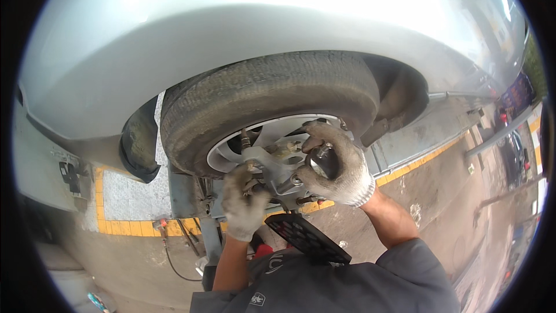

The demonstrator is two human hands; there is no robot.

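A metal wheel clamp (267, 162) sits across the silver rim (215, 159) of a car wheel with a worn black tire (272, 84). My left hand (246, 203), in a dirty whitish work glove, is closed at the clamp's lower left arm; its fingers partly hide what they grip. My right hand (341, 168), gloved too, curves its fingers and thumb around a dark round part (326, 161) at the clamp's right arm. Below the clamp, between my forearms, hangs a black target board (306, 239) with rows of round spots.
The silver car's fender (260, 23) arches over the wheel. A mud flap (139, 145) hangs at left. Yellow edging (130, 228) borders a pale floor plate (136, 197). A cable (174, 264) lies on the floor at lower left. Other vehicles (512, 153) stand far right.
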